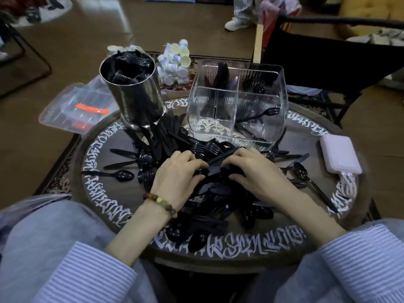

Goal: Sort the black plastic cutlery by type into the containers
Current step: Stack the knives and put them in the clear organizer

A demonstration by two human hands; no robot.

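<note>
Both hands, left hand [178,169] and right hand [251,169], clutch tangled black cutlery [215,169]; light, stiff, slippery, best pinched by handles.

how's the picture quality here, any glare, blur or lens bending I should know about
Head view: dim indoor light, so the black cutlery pile merges into one dark mass; bright glare streaks on the metal cup and clear divided container; wide-angle bending curves the round table's rim; both sleeves look soft at the bottom edge.
</note>
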